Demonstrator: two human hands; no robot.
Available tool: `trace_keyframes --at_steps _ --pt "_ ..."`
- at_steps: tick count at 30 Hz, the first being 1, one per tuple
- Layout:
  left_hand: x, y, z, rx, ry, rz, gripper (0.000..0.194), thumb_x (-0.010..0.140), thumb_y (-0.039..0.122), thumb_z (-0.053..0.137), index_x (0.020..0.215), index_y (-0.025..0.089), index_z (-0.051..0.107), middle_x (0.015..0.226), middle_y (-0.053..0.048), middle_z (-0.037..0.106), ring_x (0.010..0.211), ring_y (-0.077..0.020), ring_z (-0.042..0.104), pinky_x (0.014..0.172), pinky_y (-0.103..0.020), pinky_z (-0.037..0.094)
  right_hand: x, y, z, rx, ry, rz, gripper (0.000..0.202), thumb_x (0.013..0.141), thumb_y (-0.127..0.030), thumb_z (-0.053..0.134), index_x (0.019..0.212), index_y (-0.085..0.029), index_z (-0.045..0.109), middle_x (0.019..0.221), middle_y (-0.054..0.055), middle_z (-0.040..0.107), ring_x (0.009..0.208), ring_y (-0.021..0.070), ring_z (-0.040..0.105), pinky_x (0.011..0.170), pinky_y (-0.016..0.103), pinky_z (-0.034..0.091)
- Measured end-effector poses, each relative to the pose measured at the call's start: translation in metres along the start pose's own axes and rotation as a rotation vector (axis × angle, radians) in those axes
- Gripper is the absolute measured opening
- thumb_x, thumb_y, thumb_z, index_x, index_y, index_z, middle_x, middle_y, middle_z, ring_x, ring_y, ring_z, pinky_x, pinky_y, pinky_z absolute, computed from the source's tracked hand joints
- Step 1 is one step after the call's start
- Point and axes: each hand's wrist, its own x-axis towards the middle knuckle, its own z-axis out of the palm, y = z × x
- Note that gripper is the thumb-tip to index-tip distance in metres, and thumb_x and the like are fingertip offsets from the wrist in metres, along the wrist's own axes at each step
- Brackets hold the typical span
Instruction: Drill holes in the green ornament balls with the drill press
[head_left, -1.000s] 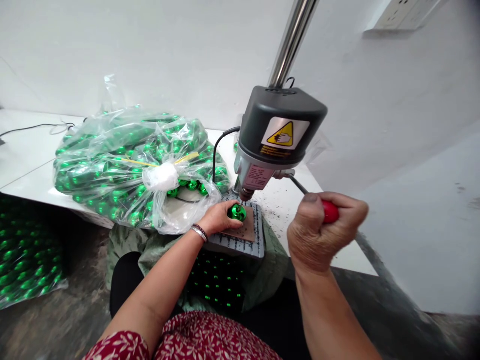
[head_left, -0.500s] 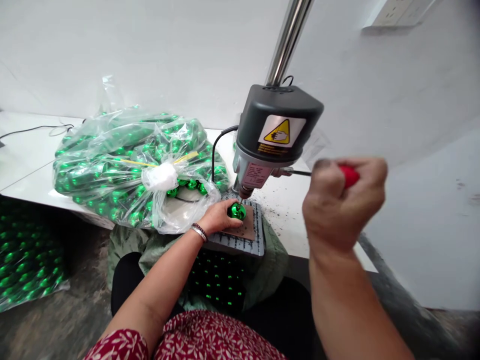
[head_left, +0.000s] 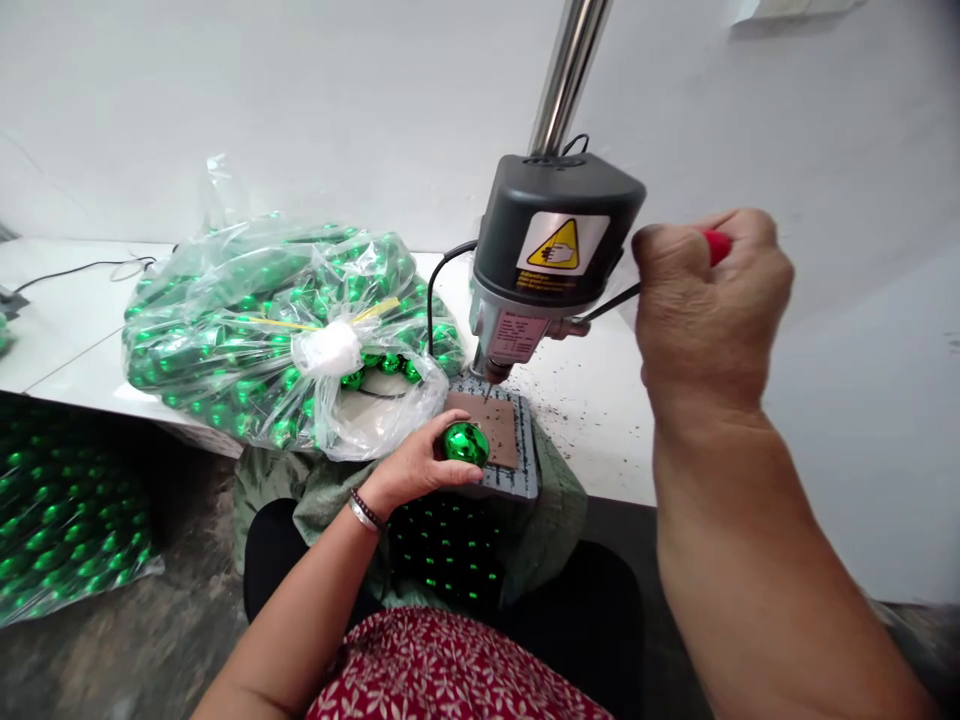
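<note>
Between thumb and fingers, my left hand (head_left: 412, 465) grips a shiny green bauble (head_left: 466, 443) over the near left part of the drill press base (head_left: 525, 470). A brown board (head_left: 502, 440) lies on that base, with dark specks scattered on it. The drill bit (head_left: 488, 391) points down at the board, apart from the bauble. My right hand (head_left: 709, 310) is closed round the red-ended lever (head_left: 718, 246) on the right side of the drill press (head_left: 562, 230). Part of the lever's end is hidden by my fingers.
A clear plastic bag (head_left: 225, 330) full of green baubles lies left on the white table (head_left: 67, 345). Another bag of green baubles (head_left: 67, 510) is on the floor at left. Under the base hangs an open green sack (head_left: 559, 510) with baubles inside. A black cable (head_left: 430, 300) runs behind the drill.
My left hand has drawn the bauble from under the bit, toward me and slightly left. My right hand has risen with the lever, and the bit now stands free of the bauble.
</note>
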Motion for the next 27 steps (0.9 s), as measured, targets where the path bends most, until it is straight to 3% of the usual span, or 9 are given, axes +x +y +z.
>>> trace_keyframes --at_steps 4,7,10,14,17,22,27 --pt "-0.012 -0.001 0.003 -0.111 -0.021 -0.005 0.076 0.063 0.046 0.089 0.129 0.02 0.061 0.125 -0.008 0.067 0.118 -0.0274 0.06 0.106 -0.039 0.047 0.0 -0.001 -0.002 -0.006 -0.023 -0.005 0.028 0.088 -0.021 0.065 0.07 -0.017 0.043 0.061 -0.009 0.039 0.06 0.0021 0.032 0.062 0.022 0.03" --pt "-0.018 -0.005 0.006 -0.261 -0.044 -0.091 0.078 0.067 0.06 0.083 0.13 0.02 0.06 0.114 -0.007 0.067 0.096 -0.0213 0.064 0.088 -0.034 0.053 0.001 0.002 -0.002 0.016 -0.03 -0.038 0.028 0.088 -0.023 0.064 0.071 -0.017 0.042 0.062 -0.01 0.039 0.06 0.0012 0.031 0.06 0.02 0.028" --pt "-0.022 -0.011 0.009 -0.493 -0.045 -0.173 0.085 0.069 0.071 0.078 0.134 0.021 0.057 0.105 -0.006 0.067 0.077 -0.0143 0.059 0.071 -0.028 0.05 0.002 0.008 -0.001 0.009 -0.023 -0.115 0.026 0.088 -0.026 0.062 0.073 -0.017 0.043 0.063 -0.01 0.041 0.059 0.0004 0.031 0.059 0.02 0.029" --pt "-0.023 -0.017 0.011 -0.7 -0.084 -0.206 0.076 0.066 0.07 0.083 0.121 0.022 0.062 0.097 -0.005 0.067 0.068 -0.0106 0.057 0.065 -0.025 0.047 0.003 0.013 0.0 0.003 -0.027 -0.168 0.026 0.089 -0.029 0.061 0.074 -0.018 0.042 0.065 -0.009 0.041 0.061 -0.0001 0.033 0.06 0.02 0.03" --pt "-0.024 -0.018 0.011 -0.748 -0.075 -0.226 0.073 0.065 0.07 0.084 0.117 0.022 0.065 0.095 -0.005 0.067 0.067 -0.0101 0.058 0.065 -0.025 0.048 0.001 0.011 0.0 0.02 -0.035 -0.159 0.028 0.088 -0.03 0.061 0.074 -0.018 0.04 0.065 -0.009 0.04 0.063 0.0003 0.033 0.063 0.021 0.031" --pt "-0.03 -0.012 0.009 -0.622 -0.031 -0.233 0.089 0.06 0.055 0.092 0.137 0.025 0.059 0.113 -0.006 0.068 0.08 -0.0126 0.061 0.075 -0.027 0.052 -0.002 0.004 -0.002 -0.003 -0.043 -0.047 0.028 0.089 -0.03 0.058 0.072 -0.02 0.037 0.068 -0.008 0.038 0.069 0.0018 0.038 0.069 0.025 0.032" --pt "-0.037 -0.002 0.006 -0.456 -0.069 -0.197 0.077 0.061 0.035 0.093 0.132 0.024 0.066 0.115 -0.004 0.069 0.102 -0.0186 0.063 0.094 -0.031 0.05 0.0 0.007 -0.001 0.038 -0.025 -0.133 0.029 0.088 -0.03 0.06 0.073 -0.019 0.038 0.066 -0.009 0.038 0.066 0.0011 0.035 0.067 0.024 0.032"
